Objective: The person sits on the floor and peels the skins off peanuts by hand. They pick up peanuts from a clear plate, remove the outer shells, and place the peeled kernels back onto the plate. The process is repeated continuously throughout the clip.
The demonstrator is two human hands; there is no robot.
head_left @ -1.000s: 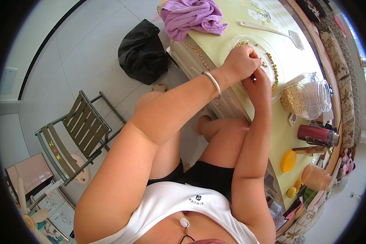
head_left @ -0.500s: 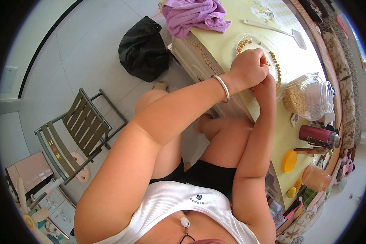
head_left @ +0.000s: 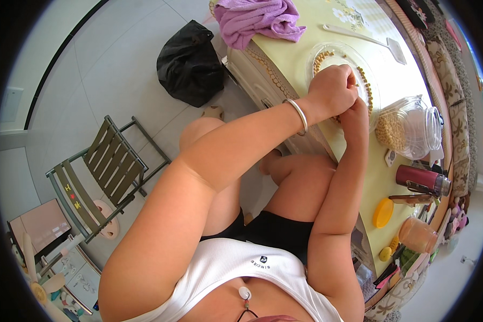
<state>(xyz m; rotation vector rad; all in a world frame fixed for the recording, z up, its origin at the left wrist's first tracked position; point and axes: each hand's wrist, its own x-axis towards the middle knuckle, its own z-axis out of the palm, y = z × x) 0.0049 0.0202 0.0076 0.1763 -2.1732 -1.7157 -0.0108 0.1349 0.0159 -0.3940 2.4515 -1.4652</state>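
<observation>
My left hand (head_left: pixel 333 88), with a silver bangle (head_left: pixel 299 116) at its wrist, meets my right hand (head_left: pixel 355 115) above a clear round plate (head_left: pixel 378 88) on the table. Both hands are closed with fingertips pinched together, nearly touching. Whatever lies between the fingers is too small or hidden to make out. Small tan, bean-like pieces (head_left: pixel 369 91) form a ring inside the plate; my hands cover part of it. To the right of the plate a clear jar (head_left: pixel 417 126) lies on its side, holding pale beige bean-like pieces (head_left: pixel 390 131).
A white spatula (head_left: pixel 354 36) and a purple towel (head_left: pixel 257 21) lie farther up the table. Below the jar are a maroon flask (head_left: pixel 416 180), a yellow lid (head_left: pixel 382 213) and a peach-coloured jar (head_left: pixel 417 234). On the floor stand a black bag (head_left: pixel 190 67) and a slatted folding chair (head_left: pixel 112 161).
Both hands have shifted very slightly to the right above the plate. Their fingers stay pinched together, and the things around them have not moved.
</observation>
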